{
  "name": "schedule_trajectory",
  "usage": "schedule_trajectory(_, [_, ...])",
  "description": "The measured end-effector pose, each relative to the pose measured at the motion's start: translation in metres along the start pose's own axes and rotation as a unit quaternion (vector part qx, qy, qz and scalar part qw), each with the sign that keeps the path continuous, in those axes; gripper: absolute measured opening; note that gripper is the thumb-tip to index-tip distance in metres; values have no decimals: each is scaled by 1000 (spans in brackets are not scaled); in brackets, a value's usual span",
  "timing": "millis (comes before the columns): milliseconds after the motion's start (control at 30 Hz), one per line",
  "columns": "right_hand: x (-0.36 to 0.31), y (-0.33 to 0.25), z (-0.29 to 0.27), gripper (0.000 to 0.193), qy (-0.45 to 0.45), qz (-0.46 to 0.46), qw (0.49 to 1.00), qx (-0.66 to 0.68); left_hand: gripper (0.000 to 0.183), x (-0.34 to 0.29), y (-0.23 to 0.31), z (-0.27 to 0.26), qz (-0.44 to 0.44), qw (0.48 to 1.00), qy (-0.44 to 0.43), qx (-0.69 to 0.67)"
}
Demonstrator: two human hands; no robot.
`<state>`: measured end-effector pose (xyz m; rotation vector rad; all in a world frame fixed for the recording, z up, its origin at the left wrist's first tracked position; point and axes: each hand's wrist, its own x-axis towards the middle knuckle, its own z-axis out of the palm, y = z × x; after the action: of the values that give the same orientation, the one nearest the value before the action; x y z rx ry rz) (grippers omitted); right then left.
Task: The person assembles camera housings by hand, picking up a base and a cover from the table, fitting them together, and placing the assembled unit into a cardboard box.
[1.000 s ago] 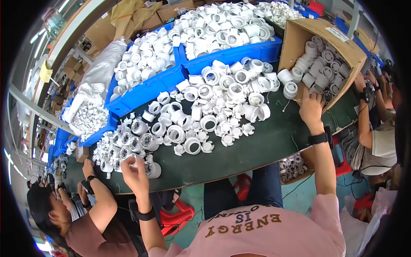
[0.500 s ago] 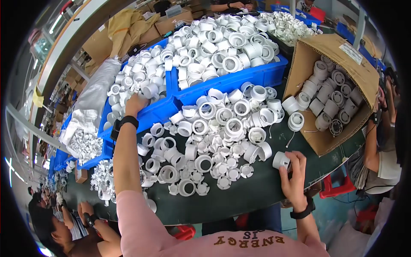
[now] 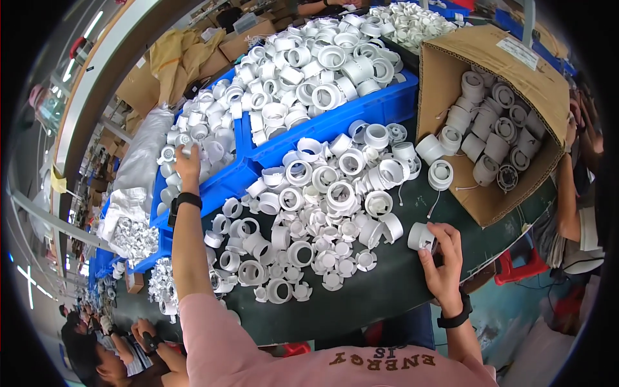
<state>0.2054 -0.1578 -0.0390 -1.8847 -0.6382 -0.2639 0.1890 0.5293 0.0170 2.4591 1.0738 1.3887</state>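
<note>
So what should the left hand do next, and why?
Probably close on one white ring and lift it out of the blue bin: the left hand is stretched into that bin, touching it, while the right hand already holds a white housing.

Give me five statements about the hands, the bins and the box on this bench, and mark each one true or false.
1. The left hand reaches into a blue bin of white fittings. True.
2. The right hand holds a white cylindrical fitting over the dark table. True.
3. The cardboard box is empty. False: it holds white fittings.
4. Both wrists are bare. False: each wears a black band.
5. The loose parts on the table are red. False: they are white.
</note>
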Motion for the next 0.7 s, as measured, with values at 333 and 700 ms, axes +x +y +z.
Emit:
schedule_trajectory(333, [-20, -50, 2, 66, -138, 98, 905, 391, 54, -282, 265, -190, -250, 603, -559, -511])
schedule_trajectory(700, [-55, -80, 2, 66, -223, -118, 942, 220, 47, -370, 302, -252, -228, 667, -535, -466])
